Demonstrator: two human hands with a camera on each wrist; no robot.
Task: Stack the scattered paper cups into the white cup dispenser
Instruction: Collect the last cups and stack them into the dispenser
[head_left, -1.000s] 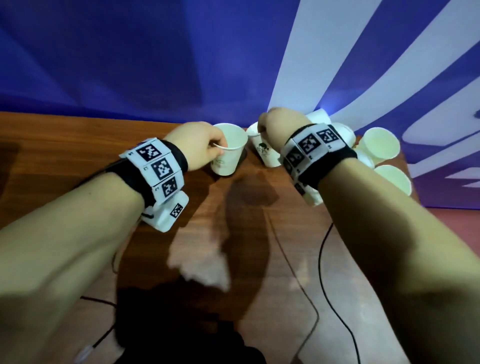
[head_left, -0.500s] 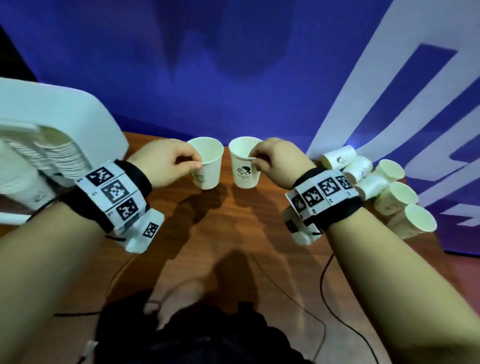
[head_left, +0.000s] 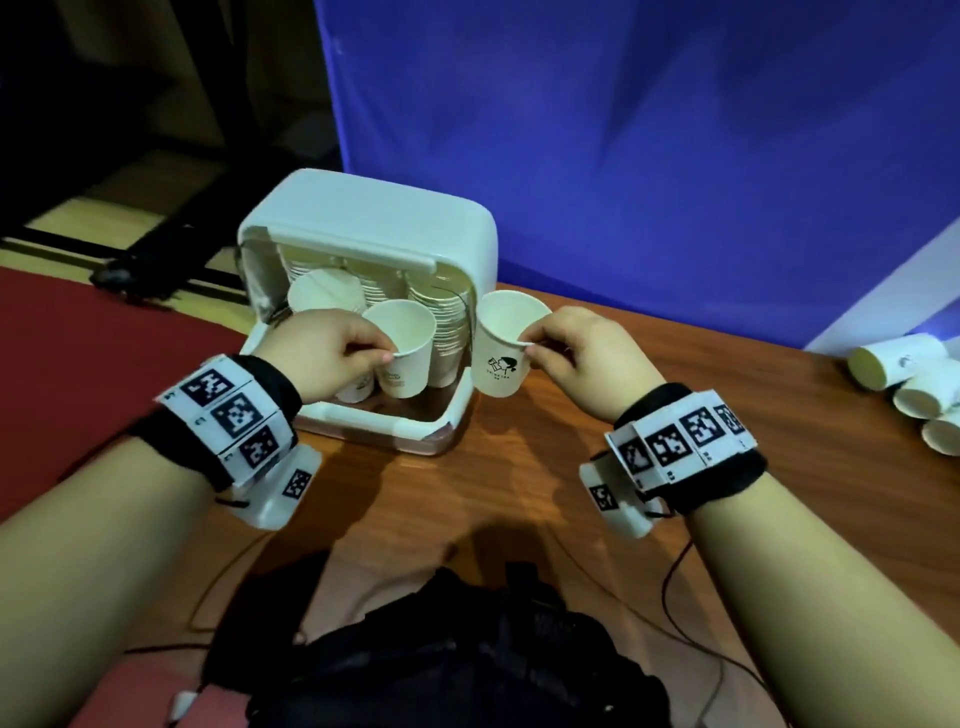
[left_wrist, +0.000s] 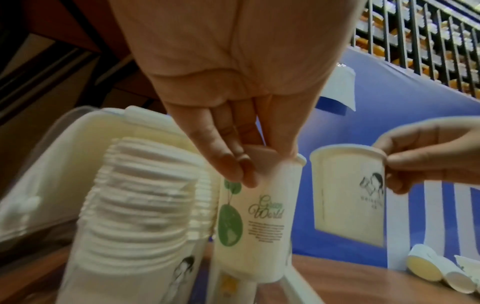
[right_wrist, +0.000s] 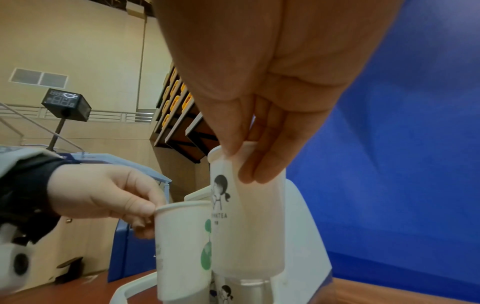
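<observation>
The white cup dispenser (head_left: 363, 228) stands open at the table's far left, with stacks of nested cups (head_left: 441, 312) inside. My left hand (head_left: 332, 348) pinches the rim of a green-print paper cup (head_left: 408, 348) held upright over the dispenser's tray. The wrist view shows that green-print cup (left_wrist: 255, 224) beside a tall stack (left_wrist: 135, 205). My right hand (head_left: 582, 353) pinches the rim of a black-print paper cup (head_left: 501, 353), held just right of the dispenser's front corner. Thumb and fingers clamp the black-print cup (right_wrist: 246, 216) at its lip.
Several loose paper cups (head_left: 904, 374) lie on their sides at the wooden table's (head_left: 519, 493) right edge. A blue backdrop (head_left: 623, 156) rises behind. Black cables (head_left: 675, 571) and a dark bag (head_left: 441, 649) lie near me. Red floor (head_left: 78, 338) lies left of the table.
Both hands carried their cups leftward from the pile of loose cups to the dispenser. The left cup now hangs over the tray and the right cup beside it.
</observation>
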